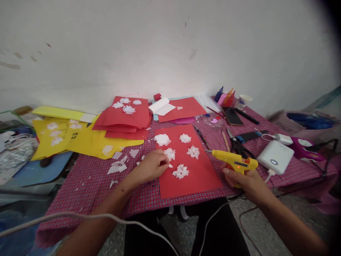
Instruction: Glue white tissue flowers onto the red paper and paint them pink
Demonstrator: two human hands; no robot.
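My right hand point(241, 177) is wrapped round a yellow glue gun point(231, 158), its nozzle pointing left over the right edge of a red sheet point(197, 177). White crumpled paper flowers lie on that sheet, one point(181, 171) near its middle and another point(193, 152) to the right. At the sheet's left edge is my left hand point(154, 165), fingers closed together beside a white flower point(169, 154). A small white bit shows at its fingertips, too small to make out. Torn white paper scraps point(118, 165) are strewn left of this hand.
Behind lie stacked red sheets point(122, 122) with flowers and a white paper roll point(160, 106). Yellow sheets point(82, 140) are at left. To the right are scissors point(237, 144), a phone point(232, 116), a white power bank point(276, 156) and paint bottles point(223, 97). A white cable point(106, 216) crosses the foreground.
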